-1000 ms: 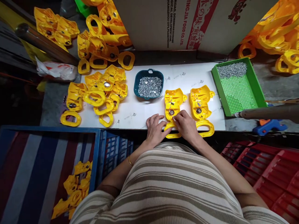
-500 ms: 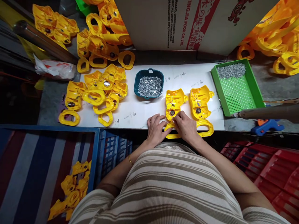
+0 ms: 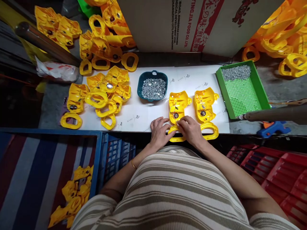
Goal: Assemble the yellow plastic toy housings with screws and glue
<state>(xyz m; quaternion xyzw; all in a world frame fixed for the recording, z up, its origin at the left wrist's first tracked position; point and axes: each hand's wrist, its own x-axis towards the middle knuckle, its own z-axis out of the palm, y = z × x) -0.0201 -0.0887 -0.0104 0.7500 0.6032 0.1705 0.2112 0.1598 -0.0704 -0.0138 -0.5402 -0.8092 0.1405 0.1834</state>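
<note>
In front of me lies a yellow plastic shell half [image 3: 177, 101], hollow side up, with thin wires and a round metal-rimmed part inside. At its near end is a yellow ring handle [image 3: 177, 139]. My left hand [image 3: 158, 132] grips the left end of this handle with thumb and finger. My right hand [image 3: 191, 130] is closed in a pinch where handle and shell meet; whatever is between its fingertips is too small to make out. To the right lies a similar wired shell half [image 3: 204, 103] with its own ring handle [image 3: 212, 131], apart from my fingers.
A dark teal tray [image 3: 139, 86] of small metal screws stands behind. A green basket [image 3: 261, 92] at right holds more metal pieces. Several yellow shells [image 3: 107, 84] are heaped left. A cardboard box [image 3: 184, 25] stands at the back; a blue crate [image 3: 98, 153] and red crate [image 3: 275, 169] flank me.
The view has shifted very slightly. Both hands keep their places at the yellow handle and shell, with only tiny finger movement at the right fingertips.
</note>
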